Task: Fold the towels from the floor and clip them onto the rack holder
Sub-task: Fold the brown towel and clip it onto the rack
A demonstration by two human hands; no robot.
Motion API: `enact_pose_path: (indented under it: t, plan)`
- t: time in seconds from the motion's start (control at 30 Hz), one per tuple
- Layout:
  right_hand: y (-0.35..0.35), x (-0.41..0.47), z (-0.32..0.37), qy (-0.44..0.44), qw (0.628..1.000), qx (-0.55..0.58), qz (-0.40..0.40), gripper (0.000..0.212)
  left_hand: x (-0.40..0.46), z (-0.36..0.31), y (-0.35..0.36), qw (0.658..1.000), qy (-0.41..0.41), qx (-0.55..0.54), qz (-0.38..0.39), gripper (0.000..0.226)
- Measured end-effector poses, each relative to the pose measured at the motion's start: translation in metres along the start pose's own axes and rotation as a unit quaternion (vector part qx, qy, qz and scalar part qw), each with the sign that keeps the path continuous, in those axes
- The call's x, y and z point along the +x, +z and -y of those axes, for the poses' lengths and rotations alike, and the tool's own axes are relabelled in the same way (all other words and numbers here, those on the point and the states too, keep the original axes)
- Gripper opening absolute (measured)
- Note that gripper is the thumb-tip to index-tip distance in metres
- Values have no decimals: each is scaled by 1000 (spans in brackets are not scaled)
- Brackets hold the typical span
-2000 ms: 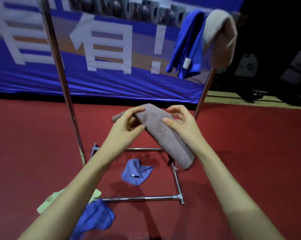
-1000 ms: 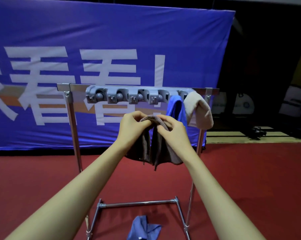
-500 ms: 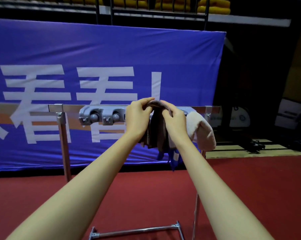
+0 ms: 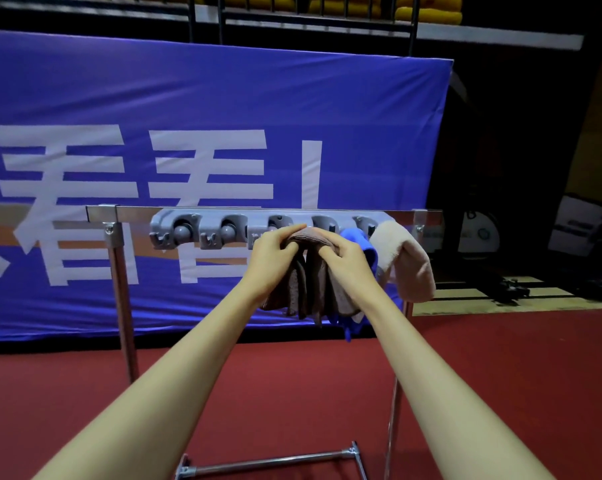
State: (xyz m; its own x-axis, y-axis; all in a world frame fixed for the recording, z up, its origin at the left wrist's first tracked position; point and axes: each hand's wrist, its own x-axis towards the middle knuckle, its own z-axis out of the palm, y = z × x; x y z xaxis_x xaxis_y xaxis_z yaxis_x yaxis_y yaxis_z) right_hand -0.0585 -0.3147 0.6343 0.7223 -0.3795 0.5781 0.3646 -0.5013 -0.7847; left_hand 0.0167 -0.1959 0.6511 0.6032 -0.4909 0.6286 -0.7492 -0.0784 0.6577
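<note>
Both hands up at the rack, mid-frame!
Left hand (image 4: 273,252) and right hand (image 4: 348,261) pinch the folded brown-grey terry towel (image 4: 313,285) against the grey plastic clip holder (image 4: 202,230), beside the hanging blue microfibre towel (image 4: 358,239).

Two left clips (image 4: 178,233) free; blue towel (image 4: 356,239), beige towel (image 4: 408,261) crowd right end.

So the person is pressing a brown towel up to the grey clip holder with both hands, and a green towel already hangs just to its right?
Not quite. The towel hanging right beside the brown towel is blue, not green; the head view shows it, with a beige towel further right. The rest holds: the left hand and right hand press the brown towel to the grey clip holder.
</note>
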Motion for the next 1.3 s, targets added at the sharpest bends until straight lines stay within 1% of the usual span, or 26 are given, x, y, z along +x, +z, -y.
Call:
enact_pose_path:
  t: [0.07,0.17,0.3,0.37,0.47,0.53,0.67,0.8,0.9,0.97,1.03,1.1,1.17,1.23,1.3]
  plan:
    - [0,-5,-3,7,1000,26,13,41,-2,5,-2,999,-7,-25,22,44]
    - [1,-12,-2,17,996,80,38,44,-9,9,-2,992,-31,-104,57,44]
    - [2,-18,-5,29,994,81,66,51,-23,13,-1,979,-44,-174,99,60]
    - [3,-20,-9,37,994,78,68,60,-27,18,1,973,-51,-191,119,68]
    - [9,-24,-10,28,995,76,65,61,-31,21,6,972,-51,-186,137,81]
    - [12,-23,-11,18,995,77,64,63,-30,21,7,974,-42,-172,144,85]
    - [12,-27,-14,19,995,74,69,61,-34,21,3,972,-45,-185,139,81]
    - [23,-43,-26,44,995,59,64,45,-54,31,21,972,-42,-192,127,77]
    - [34,-49,-28,53,997,50,40,47,-57,34,34,973,-50,-199,105,81]
    - [37,-53,-32,58,996,47,51,45,-61,35,37,972,-43,-201,111,85]
    - [39,-62,-42,67,995,39,60,54,-71,43,39,974,-29,-183,130,89]
    - [40,-72,-52,74,994,34,68,57,-82,55,40,972,-44,-176,150,94]
    - [38,-81,-58,90,993,35,74,51,-90,67,40,967,-62,-187,161,94]
    - [36,-89,-64,100,992,34,68,44,-96,78,37,969,-60,-194,142,88]
    - [34,-97,-75,109,992,27,57,44,-103,89,31,974,-64,-190,103,81]
